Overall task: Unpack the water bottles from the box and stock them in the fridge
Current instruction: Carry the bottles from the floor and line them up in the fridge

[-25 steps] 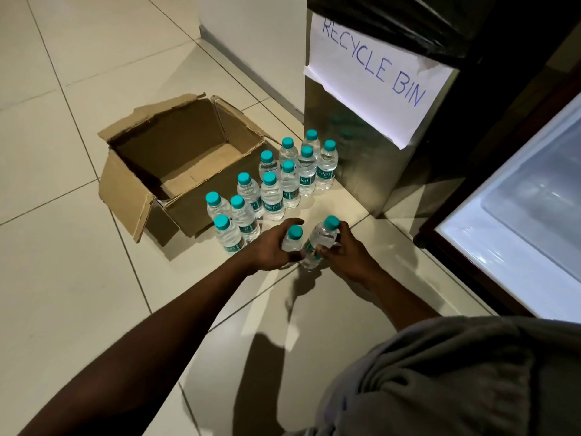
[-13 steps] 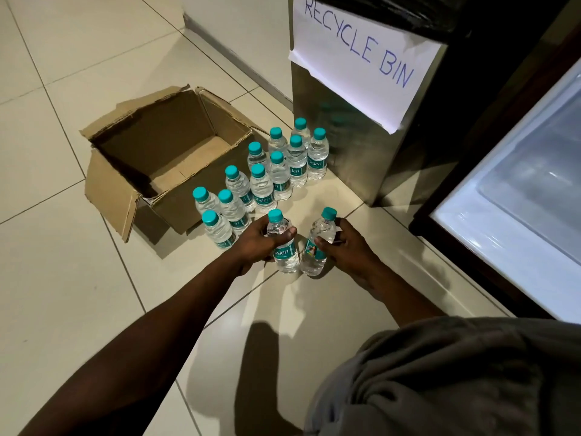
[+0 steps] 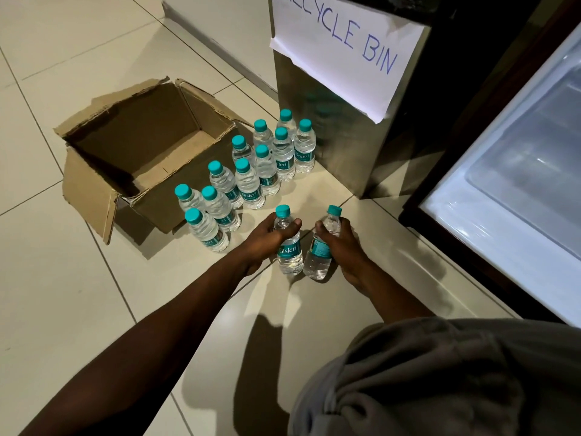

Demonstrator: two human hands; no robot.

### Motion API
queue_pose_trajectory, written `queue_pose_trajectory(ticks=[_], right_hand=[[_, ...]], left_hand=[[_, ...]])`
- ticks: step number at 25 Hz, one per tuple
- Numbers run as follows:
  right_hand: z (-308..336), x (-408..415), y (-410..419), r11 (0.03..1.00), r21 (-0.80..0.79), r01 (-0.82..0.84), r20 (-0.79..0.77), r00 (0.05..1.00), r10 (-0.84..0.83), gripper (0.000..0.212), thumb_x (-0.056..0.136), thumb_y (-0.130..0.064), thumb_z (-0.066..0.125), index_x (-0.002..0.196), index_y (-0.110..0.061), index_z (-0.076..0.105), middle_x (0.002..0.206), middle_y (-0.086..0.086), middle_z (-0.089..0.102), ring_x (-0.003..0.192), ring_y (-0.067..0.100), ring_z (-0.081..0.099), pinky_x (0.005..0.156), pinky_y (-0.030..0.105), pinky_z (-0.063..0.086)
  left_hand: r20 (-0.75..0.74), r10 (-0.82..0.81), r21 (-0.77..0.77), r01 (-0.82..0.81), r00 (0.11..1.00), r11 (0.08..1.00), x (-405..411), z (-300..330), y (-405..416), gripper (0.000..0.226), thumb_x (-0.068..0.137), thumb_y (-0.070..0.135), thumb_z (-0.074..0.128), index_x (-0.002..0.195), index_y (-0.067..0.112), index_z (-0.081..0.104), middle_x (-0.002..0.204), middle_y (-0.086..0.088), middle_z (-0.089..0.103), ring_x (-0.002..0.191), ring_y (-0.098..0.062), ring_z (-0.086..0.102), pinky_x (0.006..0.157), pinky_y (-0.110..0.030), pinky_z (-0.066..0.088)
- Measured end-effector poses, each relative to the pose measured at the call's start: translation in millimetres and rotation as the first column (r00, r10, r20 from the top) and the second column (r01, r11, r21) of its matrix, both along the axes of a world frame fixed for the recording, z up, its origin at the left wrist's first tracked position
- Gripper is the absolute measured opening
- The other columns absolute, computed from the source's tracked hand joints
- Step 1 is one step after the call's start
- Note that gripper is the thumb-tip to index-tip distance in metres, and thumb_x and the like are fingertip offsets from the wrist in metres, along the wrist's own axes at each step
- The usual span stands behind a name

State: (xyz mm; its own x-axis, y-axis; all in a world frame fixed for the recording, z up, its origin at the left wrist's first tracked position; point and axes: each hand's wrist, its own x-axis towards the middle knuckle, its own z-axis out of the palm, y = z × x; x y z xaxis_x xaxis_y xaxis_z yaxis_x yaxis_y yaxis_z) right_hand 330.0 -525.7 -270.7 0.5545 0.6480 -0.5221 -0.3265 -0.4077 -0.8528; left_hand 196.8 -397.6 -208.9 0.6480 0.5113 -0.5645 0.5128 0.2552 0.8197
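- head view: the left hand (image 3: pixel 267 239) has its fingers curled round the neck and shoulder of one water bottle (image 3: pixel 287 247), and the right hand (image 3: pixel 341 243) is wrapped round the upper body of a second bottle (image 3: pixel 322 247) — both bottles sit close together, nearly touching, over the floor (image 3: pixel 78 309) tiles
- i cannot tell whether the two bottle bases are resting on the floor or just clear of it
- the box (image 3: pixel 141 152) looks emptied; ten more bottles (image 3: pixel 251 174) stand in a tight cluster between the box's near corner and the recycle bin (image 3: pixel 339 146)
- the fridge (image 3: pixel 503 190) stands open along the right edge of the floor
- risk: the left hand's grip is high, near the cap — a smooth bottle could swing or slip on the way across
- risk: a trailing forearm or a low swing could clip the cluster, and packed that close, one bottle going over probably takes its neighbours
- risk: the second bottle is tilted, so it could knock the fridge's dark frame going in
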Motion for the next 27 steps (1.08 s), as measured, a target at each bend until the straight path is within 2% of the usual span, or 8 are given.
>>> queue_pose_trajectory(ticks=[3,5,7,9,12,18,21,27], right_hand=[[-8.7,-3.4,-5.5,0.996,0.064,0.068,-0.292,0.955,-0.047,0.055,0.094,-0.057,0.054,0.139,-0.025,0.049,0.131,0.012,0.062,0.113,0.029,0.067,0.094,0.046,0.057],[-5.6,-4.6,-11.8,0.992,0.103,0.070,-0.346,0.938,-0.030,0.045,0.101,-0.050,0.047,0.139,-0.024,0.051,0.129,0.011,0.064,0.115,0.030,0.066,0.098,0.049,0.054],[-5.3,-2.2,-14.1,0.992,0.124,0.031,-0.291,0.957,0.007,0.039,0.102,-0.039,0.049,0.139,-0.026,0.050,0.129,0.007,0.064,0.117,0.028,0.065,0.099,0.050,0.053],[-3.5,0.7,-15.1,0.992,0.121,-0.019,-0.175,0.984,0.040,0.046,0.093,-0.039,0.064,0.135,-0.026,0.052,0.128,0.004,0.065,0.116,0.025,0.065,0.098,0.050,0.054],[-2.6,2.5,-13.9,0.995,0.097,-0.023,-0.089,0.995,0.032,0.056,0.081,-0.040,0.076,0.130,-0.022,0.057,0.125,0.002,0.068,0.115,0.023,0.067,0.096,0.048,0.056],[8.2,4.9,-8.2,0.996,0.085,-0.012,-0.117,0.993,0.022,0.039,0.095,-0.046,0.061,0.129,-0.025,0.058,0.120,0.003,0.070,0.109,0.025,0.069,0.097,0.050,0.055],[15.6,8.0,-13.2,0.994,0.091,-0.056,-0.141,0.988,0.069,0.020,0.102,-0.029,0.054,0.121,-0.027,0.059,0.116,0.002,0.069,0.107,0.022,0.068,0.095,0.046,0.056],[10.6,11.7,-17.4,0.997,0.050,-0.065,0.016,0.998,0.065,0.050,0.084,-0.023,0.079,0.130,-0.015,0.061,0.122,0.003,0.070,0.109,0.022,0.069,0.092,0.048,0.058]], left_hand=[[-0.017,-0.008,-0.037,0.007,1.000,0.999,2.3,1.4,-1.1,0.035,0.099,0.030,0.056,0.131,0.018,0.049,0.120,-0.003,0.064,0.104,-0.016,0.061,0.090,-0.037,0.047],[-0.031,-0.020,-0.031,0.019,0.999,0.999,1.8,0.7,0.8,0.036,0.099,0.026,0.052,0.134,0.018,0.046,0.125,-0.006,0.061,0.110,-0.021,0.059,0.093,-0.041,0.046],[-0.041,-0.034,-0.021,0.033,0.999,0.999,1.0,0.6,2.2,0.035,0.101,0.028,0.048,0.135,0.018,0.045,0.129,-0.007,0.060,0.116,-0.025,0.057,0.098,-0.045,0.045],[-0.042,-0.055,-0.012,0.055,0.998,0.998,0.2,1.2,1.1,0.035,0.101,0.029,0.048,0.134,0.018,0.045,0.129,-0.007,0.060,0.116,-0.025,0.057,0.100,-0.046,0.045],[-0.035,-0.073,-0.020,0.073,0.997,0.997,1.1,4.4,-4.5,0.035,0.100,0.022,0.052,0.134,0.019,0.046,0.126,-0.006,0.061,0.113,-0.021,0.058,0.093,-0.039,0.047],[0.004,-0.139,0.006,0.139,0.990,0.990,4.1,6.0,-12.3,0.034,0.099,0.015,0.055,0.132,0.019,0.052,0.120,-0.002,0.066,0.096,-0.005,0.065,0.066,-0.020,0.051],[0.016,-0.133,0.024,0.133,0.991,0.991,3.6,5.7,-11.9,0.033,0.097,0.013,0.058,0.129,0.018,0.055,0.114,0.001,0.068,0.090,-0.002,0.067,0.060,-0.014,0.052],[0.019,-0.132,0.053,0.131,0.991,0.990,1.2,4.6,-10.2,0.035,0.095,0.020,0.065,0.129,0.021,0.057,0.116,0.000,0.069,0.098,-0.009,0.068,0.067,-0.021,0.054]])
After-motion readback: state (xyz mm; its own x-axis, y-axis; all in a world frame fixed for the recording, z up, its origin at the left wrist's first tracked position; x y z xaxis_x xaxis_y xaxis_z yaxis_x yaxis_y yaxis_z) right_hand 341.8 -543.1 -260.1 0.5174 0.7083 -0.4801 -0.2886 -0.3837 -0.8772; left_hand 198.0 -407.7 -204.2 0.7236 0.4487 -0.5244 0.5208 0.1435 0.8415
